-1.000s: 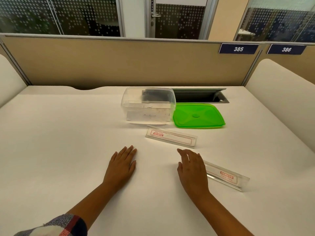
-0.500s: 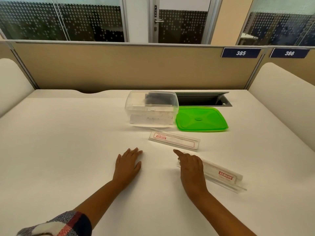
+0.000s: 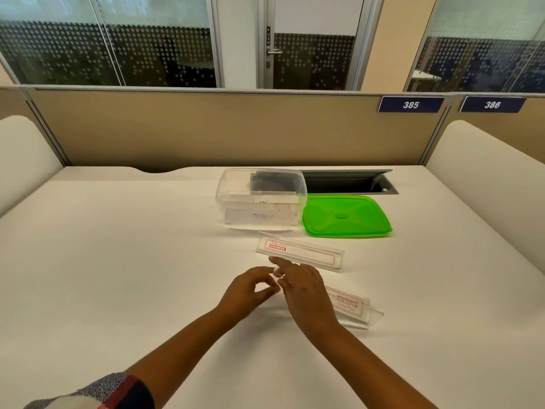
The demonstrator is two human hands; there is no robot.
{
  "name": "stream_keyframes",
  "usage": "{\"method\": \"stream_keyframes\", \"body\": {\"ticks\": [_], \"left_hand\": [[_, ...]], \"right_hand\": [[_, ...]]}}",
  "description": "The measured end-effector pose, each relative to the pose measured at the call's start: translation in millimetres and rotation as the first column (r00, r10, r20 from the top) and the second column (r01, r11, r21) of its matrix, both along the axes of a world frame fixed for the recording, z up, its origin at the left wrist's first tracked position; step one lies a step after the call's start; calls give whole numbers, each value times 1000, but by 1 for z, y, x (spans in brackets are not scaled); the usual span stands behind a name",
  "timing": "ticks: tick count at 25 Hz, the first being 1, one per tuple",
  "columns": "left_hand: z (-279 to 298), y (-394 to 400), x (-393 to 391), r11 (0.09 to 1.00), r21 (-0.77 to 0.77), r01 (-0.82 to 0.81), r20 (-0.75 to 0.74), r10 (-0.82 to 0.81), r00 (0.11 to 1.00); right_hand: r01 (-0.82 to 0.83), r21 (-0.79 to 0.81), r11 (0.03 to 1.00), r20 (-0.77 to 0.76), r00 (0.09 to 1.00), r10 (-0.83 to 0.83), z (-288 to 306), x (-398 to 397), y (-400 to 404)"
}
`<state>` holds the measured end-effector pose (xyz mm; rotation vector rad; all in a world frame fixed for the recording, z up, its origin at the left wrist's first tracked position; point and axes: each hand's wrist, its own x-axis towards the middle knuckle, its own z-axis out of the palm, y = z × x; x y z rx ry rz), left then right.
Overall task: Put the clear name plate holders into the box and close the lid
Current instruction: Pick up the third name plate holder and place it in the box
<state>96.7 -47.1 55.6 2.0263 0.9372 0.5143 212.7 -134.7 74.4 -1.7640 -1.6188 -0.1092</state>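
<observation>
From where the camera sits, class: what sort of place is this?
Most likely an open-plan office. Numbered signs 385 and 386 sit on a desk partition, with a glass door behind.

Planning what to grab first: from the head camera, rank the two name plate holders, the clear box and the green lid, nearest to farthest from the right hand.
1. Near name plate holder, under and just right of the right hand.
2. Far name plate holder, just beyond the fingertips.
3. Clear box, farther back, slightly left.
4. Green lid, back right; too close to the box to rank firmly.
</observation>
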Motion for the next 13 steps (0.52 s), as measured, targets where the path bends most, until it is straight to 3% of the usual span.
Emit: {"method": "stream_keyframes", "body": {"ticks": [4, 8, 13], "left_hand": [[3, -2, 0, 997, 70, -15, 16, 14, 1000], [4, 0, -3, 993, 76, -93, 48, 90, 995], [9, 13, -11, 972, -92, -217, 170, 230, 958]], "right_hand": [[-29, -58, 998, -112, 993, 22, 3, 9, -2], [-2, -280, 960, -136, 990, -38, 12, 31, -8], [-31, -435, 900, -252, 964, -88, 23, 68, -9]]}}
